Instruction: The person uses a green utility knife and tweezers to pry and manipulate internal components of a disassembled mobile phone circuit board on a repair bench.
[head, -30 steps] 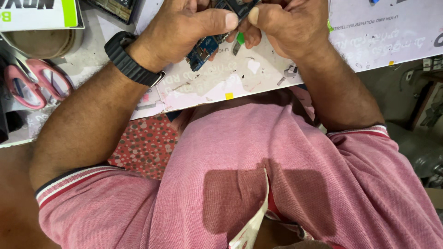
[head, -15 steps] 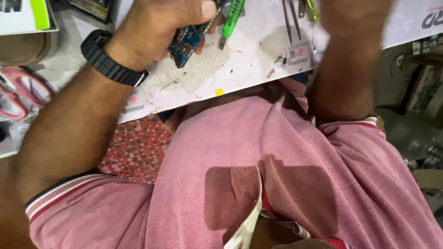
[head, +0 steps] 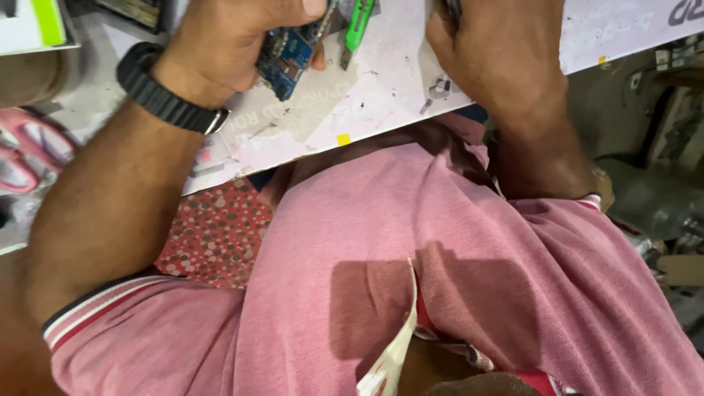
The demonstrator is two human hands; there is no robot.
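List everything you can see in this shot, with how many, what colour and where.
circuit board: one, blue, gripped in the left hand at top
cutter: one, green, lying on the board right of the circuit board
work board: one, white and scuffed, across the top
scissors: one pair, pink handles, far left, blurred
cloth: one, red with pale dots, below the work board
wristwatch: one, black, on the left wrist
shirt: one, pink, filling the lower frame
left hand: closed on the circuit board
right hand: on the work board, fingertips out of frame

A white box with a lime-green stripe (head: 33, 26) sits top left; a small yellow sticker (head: 343, 138) marks the white board (head: 396, 81).
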